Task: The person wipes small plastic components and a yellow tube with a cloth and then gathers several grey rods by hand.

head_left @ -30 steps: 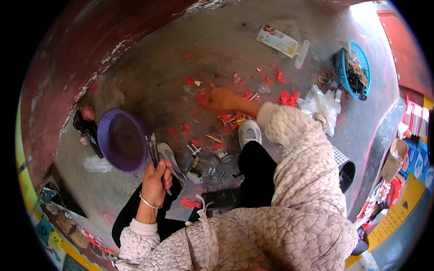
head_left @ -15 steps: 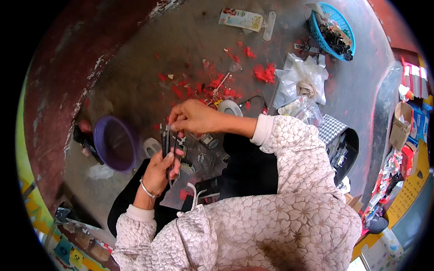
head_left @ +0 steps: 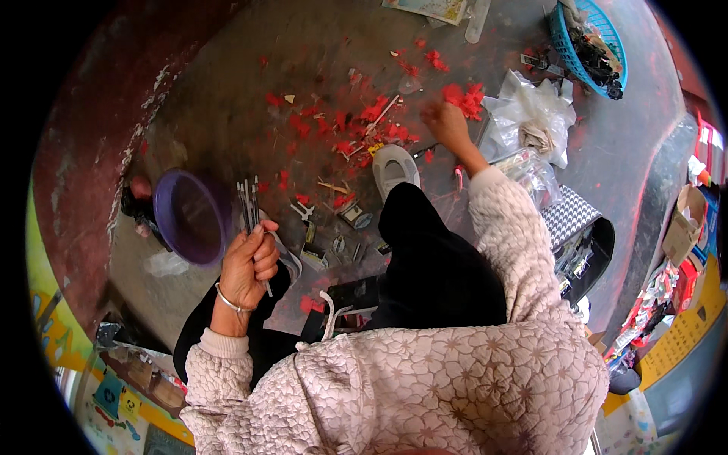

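My left hand (head_left: 252, 258) is closed around a bundle of thin dark rods (head_left: 249, 206) with pale tips, which point up and away from me. What kind of rods they are I cannot make out. My right hand (head_left: 449, 127) is stretched out to the far right, blurred, low over the floor beside a clump of red scraps (head_left: 465, 98). Next to it lies a thin dark cord-like piece (head_left: 426, 150). Its fingers are smeared, so whether anything is in them is unclear. Small metal and plastic parts (head_left: 353, 215) lie on the floor between my legs.
A purple basin (head_left: 168, 227) stands at the left. Far right are a blue basket (head_left: 560, 47) of dark scraps and clear plastic bags (head_left: 535, 110). A black container (head_left: 595, 254) with a checked flap is at my right. My shoe (head_left: 393, 168) rests near scattered red bits.
My right hand has left the rods and swung out to the far right. My left hand has moved slightly left with the bundle, its fingers now wrapped around it. The view has shifted a little.
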Demonstrator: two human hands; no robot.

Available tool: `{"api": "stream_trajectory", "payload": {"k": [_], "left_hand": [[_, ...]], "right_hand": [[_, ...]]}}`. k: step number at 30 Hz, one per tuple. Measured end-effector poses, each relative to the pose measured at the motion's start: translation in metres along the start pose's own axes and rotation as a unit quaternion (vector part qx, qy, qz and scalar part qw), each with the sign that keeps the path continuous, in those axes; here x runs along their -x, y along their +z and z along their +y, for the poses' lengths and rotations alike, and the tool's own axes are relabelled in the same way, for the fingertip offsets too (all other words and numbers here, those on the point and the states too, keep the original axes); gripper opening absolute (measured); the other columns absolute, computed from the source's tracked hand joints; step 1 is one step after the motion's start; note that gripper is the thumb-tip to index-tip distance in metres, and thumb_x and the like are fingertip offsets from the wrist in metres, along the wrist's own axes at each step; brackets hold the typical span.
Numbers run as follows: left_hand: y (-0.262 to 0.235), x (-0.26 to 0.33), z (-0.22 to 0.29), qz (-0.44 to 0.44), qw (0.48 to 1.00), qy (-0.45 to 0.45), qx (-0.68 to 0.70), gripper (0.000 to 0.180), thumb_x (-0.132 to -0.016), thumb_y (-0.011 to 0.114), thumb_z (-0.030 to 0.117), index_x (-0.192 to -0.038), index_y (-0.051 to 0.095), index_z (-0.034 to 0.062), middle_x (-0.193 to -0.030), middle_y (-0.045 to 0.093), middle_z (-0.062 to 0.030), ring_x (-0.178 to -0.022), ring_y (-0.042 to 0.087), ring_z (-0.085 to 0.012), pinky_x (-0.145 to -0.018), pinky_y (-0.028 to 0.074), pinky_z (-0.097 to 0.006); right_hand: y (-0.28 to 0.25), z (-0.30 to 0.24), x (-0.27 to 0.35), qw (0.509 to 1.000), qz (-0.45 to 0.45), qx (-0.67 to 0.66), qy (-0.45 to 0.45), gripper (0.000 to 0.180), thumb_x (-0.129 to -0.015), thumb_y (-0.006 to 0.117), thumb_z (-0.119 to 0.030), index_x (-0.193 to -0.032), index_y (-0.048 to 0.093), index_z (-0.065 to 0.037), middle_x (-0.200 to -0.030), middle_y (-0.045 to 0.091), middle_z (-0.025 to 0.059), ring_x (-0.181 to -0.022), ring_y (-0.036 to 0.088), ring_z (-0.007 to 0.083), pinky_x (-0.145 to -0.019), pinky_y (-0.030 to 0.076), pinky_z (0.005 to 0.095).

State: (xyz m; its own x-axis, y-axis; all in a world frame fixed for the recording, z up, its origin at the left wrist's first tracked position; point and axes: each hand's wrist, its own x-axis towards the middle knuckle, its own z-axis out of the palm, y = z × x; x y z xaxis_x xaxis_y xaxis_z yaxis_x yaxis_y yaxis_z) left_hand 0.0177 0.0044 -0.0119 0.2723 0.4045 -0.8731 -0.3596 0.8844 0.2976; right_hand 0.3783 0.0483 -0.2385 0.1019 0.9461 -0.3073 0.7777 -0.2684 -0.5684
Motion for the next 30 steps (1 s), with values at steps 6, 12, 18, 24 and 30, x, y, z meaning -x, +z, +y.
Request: {"api": "stream_trajectory", "payload": {"k": [6,12,18,24,30], "left_hand": [[-0.011,-0.001,-0.001,0.016,1.000,-0.020,-0.001,0.019,-0.092,0.041,0.019,-0.096,0.049,0.0024,-0.056,0.031,0.0041,-0.043,0.023,-0.0032,-0.035,0.017,-0.016],[-0.019,0.001,0.000,0.025,0.999,-0.029,0.010,0.019,-0.092,0.040,0.018,-0.095,0.050,0.0017,-0.057,0.032,0.0034,-0.043,0.024,-0.0038,-0.036,0.019,-0.017],[-0.020,0.007,0.004,0.039,0.999,-0.022,0.004,0.020,-0.092,0.040,0.019,-0.095,0.049,0.0015,-0.057,0.033,0.0030,-0.044,0.025,-0.0041,-0.037,0.019,-0.017],[-0.019,0.009,0.004,0.028,0.999,-0.019,0.012,0.020,-0.092,0.040,0.019,-0.095,0.049,0.0012,-0.057,0.033,0.0027,-0.044,0.025,-0.0043,-0.037,0.020,-0.017],[-0.016,0.007,0.002,0.022,0.999,-0.013,0.022,0.021,-0.092,0.040,0.019,-0.095,0.049,0.0005,-0.058,0.035,0.0023,-0.044,0.026,-0.0043,-0.037,0.021,-0.017]], "right_hand": [[0.046,-0.025,-0.049,0.957,-0.087,0.224,-0.161,0.019,-0.072,0.056,-0.012,-0.091,0.058,-0.013,-0.091,0.057,0.0116,-0.080,0.059,0.0317,-0.062,0.047,0.0412],[0.060,-0.023,-0.078,0.952,-0.064,0.255,-0.160,0.019,-0.071,0.057,-0.012,-0.090,0.060,-0.011,-0.091,0.058,0.0134,-0.080,0.060,0.0324,-0.064,0.049,0.0415],[0.027,-0.023,-0.080,0.992,-0.111,-0.061,0.019,0.016,-0.075,0.057,-0.012,-0.090,0.060,-0.008,-0.079,0.063,0.0109,-0.067,0.060,0.0208,-0.057,0.046,0.0347],[0.011,-0.026,-0.057,0.855,-0.227,-0.442,0.148,0.012,-0.084,0.054,-0.015,-0.088,0.059,-0.005,-0.073,0.063,0.0051,-0.049,0.046,0.0055,-0.042,0.032,0.0200],[-0.005,-0.052,-0.042,0.766,-0.275,-0.565,0.135,0.012,-0.085,0.051,-0.011,-0.091,0.057,-0.003,-0.071,0.062,0.0065,-0.042,0.041,0.0060,-0.039,0.029,0.0183]]}}
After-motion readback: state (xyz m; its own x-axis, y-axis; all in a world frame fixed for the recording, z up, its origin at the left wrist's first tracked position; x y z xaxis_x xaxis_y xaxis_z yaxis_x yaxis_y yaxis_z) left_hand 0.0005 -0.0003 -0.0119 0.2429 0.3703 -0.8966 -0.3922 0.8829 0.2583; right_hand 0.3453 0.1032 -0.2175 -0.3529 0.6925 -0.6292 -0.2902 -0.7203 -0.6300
